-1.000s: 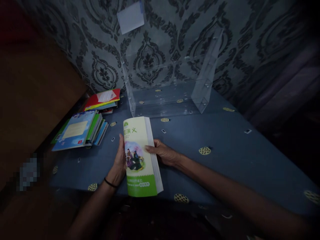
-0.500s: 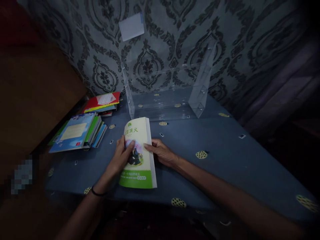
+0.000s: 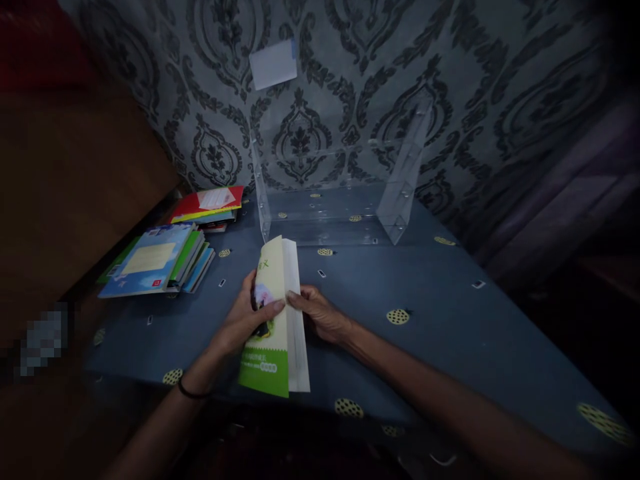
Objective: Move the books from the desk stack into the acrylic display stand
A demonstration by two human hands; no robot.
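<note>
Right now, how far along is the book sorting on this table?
Done: nothing stands in the clear rack yet. In hand: one book, tilted up on its edge, gripped by the left hand on the cover and the right hand at the pages. Left: two stacks, the blue-topped stack and the red-topped stack, lie flat on the table.

Bare tabletop (image 3: 430,293) is lying open to the right of the book (image 3: 277,313) and between it and the clear stand (image 3: 340,200) by the wall. On the left, two stacks of books (image 3: 160,260) are crowding the way, with a wooden panel (image 3: 65,200) closing off that side.
</note>
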